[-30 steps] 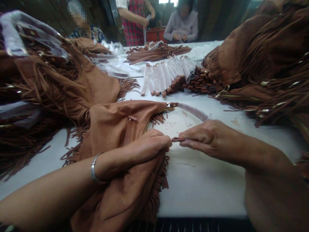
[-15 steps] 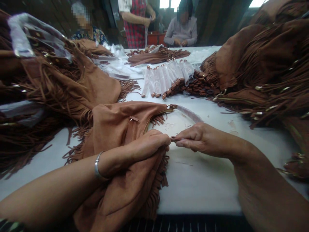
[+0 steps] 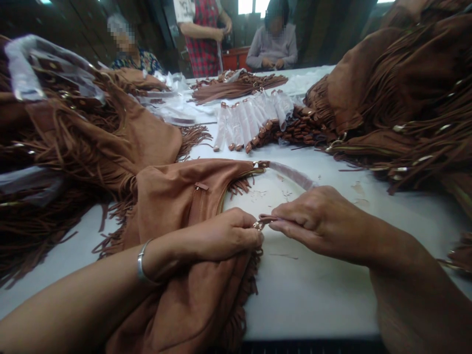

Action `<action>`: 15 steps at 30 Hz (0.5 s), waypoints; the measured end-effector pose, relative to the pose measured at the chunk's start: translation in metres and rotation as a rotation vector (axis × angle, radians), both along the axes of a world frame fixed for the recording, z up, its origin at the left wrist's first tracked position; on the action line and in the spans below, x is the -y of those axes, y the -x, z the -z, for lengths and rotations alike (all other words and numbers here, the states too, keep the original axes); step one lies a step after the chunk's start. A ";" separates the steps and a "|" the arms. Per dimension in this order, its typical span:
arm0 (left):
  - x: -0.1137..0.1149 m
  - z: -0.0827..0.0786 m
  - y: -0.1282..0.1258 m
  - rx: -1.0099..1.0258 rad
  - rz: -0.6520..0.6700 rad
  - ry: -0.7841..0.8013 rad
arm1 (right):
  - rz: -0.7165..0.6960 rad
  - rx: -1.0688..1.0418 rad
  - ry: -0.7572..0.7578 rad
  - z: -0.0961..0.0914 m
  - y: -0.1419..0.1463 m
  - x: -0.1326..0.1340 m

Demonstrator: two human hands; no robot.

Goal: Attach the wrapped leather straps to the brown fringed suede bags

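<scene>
- The left hand [image 3: 224,238], a silver bangle [image 3: 142,263] on its wrist, is closed over the near corner of a tan suede fringed bag [image 3: 177,196], bunching the material against the white surface [image 3: 313,300].
- The right hand [image 3: 313,219] pinches the brown strap end [image 3: 267,218] between thumb and fingertips, meeting a small metal fitting [image 3: 257,225] at the bag's corner, just beside the left hand's knuckles.
- The bag lies in front of the person, fringe spilling over the surface's near edge; its plastic-wrapped strap [image 3: 291,174] arcs from the bag's far corner round to the right hand.
- Beyond the bag, a row of plastic-sleeved straps [image 3: 254,118] lies fanned out, with loose brown strap pieces [image 3: 302,129] heaped at its right.
- Left of the bag rises a pile of fringed bags [image 3: 84,132], some in clear plastic; right of it, a taller heap of darker fringed bags [image 3: 401,93].
- Far behind the bag, three other people are at the surface's end: one seated in grey [image 3: 273,46], one standing in a red checked apron [image 3: 202,39], one in a patterned top [image 3: 134,56].
</scene>
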State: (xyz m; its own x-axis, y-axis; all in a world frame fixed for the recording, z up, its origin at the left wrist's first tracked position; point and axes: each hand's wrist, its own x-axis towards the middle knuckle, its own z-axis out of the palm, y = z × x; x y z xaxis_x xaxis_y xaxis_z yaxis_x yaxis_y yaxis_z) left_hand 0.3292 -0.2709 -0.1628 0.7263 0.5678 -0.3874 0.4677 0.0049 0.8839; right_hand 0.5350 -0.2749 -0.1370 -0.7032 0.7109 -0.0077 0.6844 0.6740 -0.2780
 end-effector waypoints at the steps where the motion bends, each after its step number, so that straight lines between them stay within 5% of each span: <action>1: 0.002 0.002 -0.001 -0.002 -0.012 -0.079 | 0.004 0.004 0.020 -0.001 0.001 0.000; 7: 0.012 0.010 -0.005 -0.053 -0.051 -0.377 | -0.040 -0.100 0.215 -0.004 0.002 -0.003; 15: 0.015 0.007 0.002 0.111 -0.066 -0.455 | -0.040 -0.374 0.844 0.015 0.001 -0.013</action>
